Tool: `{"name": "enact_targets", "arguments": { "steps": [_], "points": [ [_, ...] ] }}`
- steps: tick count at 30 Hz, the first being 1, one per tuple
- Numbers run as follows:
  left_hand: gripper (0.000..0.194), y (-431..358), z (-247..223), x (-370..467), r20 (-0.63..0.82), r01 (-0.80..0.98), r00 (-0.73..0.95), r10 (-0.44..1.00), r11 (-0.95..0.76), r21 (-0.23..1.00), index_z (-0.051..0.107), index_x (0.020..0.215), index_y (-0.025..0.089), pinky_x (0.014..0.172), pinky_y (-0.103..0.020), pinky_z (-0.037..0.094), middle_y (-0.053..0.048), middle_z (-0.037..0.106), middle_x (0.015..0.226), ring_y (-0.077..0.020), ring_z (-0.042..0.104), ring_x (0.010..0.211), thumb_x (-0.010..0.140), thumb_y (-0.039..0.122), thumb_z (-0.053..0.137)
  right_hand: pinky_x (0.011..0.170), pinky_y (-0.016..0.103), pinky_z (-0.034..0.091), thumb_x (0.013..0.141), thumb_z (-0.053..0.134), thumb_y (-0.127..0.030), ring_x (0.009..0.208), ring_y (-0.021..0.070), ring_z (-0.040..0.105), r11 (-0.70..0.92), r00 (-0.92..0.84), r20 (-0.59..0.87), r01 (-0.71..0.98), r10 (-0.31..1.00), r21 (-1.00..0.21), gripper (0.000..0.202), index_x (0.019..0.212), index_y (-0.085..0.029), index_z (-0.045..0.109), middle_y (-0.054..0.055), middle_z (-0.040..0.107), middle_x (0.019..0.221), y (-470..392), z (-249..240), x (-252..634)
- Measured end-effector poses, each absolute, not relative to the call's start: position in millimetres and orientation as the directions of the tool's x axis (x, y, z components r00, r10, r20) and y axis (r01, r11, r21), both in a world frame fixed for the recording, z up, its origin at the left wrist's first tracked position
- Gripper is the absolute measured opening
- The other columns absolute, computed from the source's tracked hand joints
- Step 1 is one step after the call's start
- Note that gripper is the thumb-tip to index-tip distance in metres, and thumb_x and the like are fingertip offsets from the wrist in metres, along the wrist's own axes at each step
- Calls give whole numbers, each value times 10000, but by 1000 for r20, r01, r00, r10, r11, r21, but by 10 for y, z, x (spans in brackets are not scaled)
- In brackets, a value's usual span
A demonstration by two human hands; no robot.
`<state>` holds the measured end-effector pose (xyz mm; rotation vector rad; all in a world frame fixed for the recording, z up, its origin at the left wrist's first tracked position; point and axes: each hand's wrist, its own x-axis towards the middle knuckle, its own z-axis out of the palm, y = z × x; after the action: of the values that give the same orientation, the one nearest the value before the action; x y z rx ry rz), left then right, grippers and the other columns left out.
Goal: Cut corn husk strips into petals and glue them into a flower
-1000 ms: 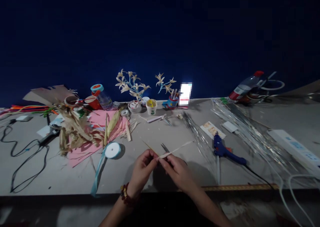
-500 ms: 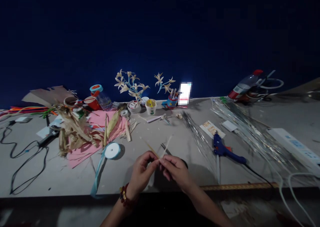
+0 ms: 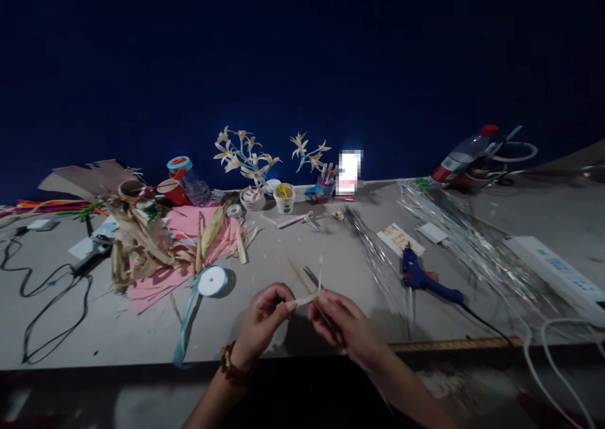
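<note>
My left hand [image 3: 265, 320] pinches one end of a pale husk strip [image 3: 306, 300] between thumb and fingers. The strip runs across to my right hand [image 3: 347, 327], where its other end stands up above the fingers. My right hand also grips a thin tan stick [image 3: 297, 271] that slants up to the left, crossing the strip at the fingertips. Behind the hands, a pair of scissors [image 3: 311, 276] lies on the table, its handles hidden by my right hand. Fine detail at the crossing is too small to make out.
To the left lie a ribbon roll [image 3: 212, 282], dried husks [image 3: 146, 243] and pink sheets [image 3: 179, 221]. Husk flowers [image 3: 246, 158] stand at the back beside a lit phone [image 3: 348, 174]. A blue glue gun [image 3: 425, 281], wires [image 3: 373, 240] and a power strip [image 3: 553, 274] are to the right.
My hands have moved apart, with the strip now stretched between them. The stick has shifted right and is held in my right hand.
</note>
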<state>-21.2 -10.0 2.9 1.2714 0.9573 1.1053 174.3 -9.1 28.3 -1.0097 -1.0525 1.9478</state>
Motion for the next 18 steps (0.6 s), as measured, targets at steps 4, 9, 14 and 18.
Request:
{"name": "enact_targets", "arguments": {
  "steps": [4, 9, 14, 18],
  "points": [
    [209, -92, 53, -181, 109, 29, 220, 969, -119, 993, 609, 790, 158, 706, -263, 435, -29, 618, 751, -153, 559, 734, 911, 323, 654, 494, 187, 342, 881, 563, -680, 546, 77, 453, -235, -394, -209, -18, 895, -972, 525, 815, -162, 622, -26, 521, 652, -155, 194, 1616],
    [217, -127, 104, -145, 158, -32, 238, 958, -155, 987, 598, 781, 161, 685, -257, 434, -26, 613, 751, -151, 552, 724, 906, 328, 654, 415, 181, 248, 845, 599, -690, 443, 53, 370, -395, -448, -310, -109, 838, -912, 552, 676, -168, 543, -58, 453, 546, -160, 189, 1578],
    [200, -134, 112, -167, 191, -114, 278, 941, -165, 980, 605, 788, 159, 674, -258, 429, -27, 608, 736, -146, 547, 703, 918, 308, 642, 354, 176, 106, 850, 641, -617, 345, 33, 146, -635, -618, -365, -292, 696, -715, 494, 645, -197, 479, -125, 306, 410, -160, 312, 1671],
    [211, -116, 78, -163, 159, -154, 262, 952, -121, 981, 602, 799, 157, 649, -254, 423, -18, 582, 710, -139, 526, 674, 921, 325, 640, 369, 187, 159, 876, 548, -693, 370, 52, 214, -509, -542, -321, -241, 777, -826, 545, 661, -195, 503, -101, 339, 422, -164, 319, 1683]
  ]
}}
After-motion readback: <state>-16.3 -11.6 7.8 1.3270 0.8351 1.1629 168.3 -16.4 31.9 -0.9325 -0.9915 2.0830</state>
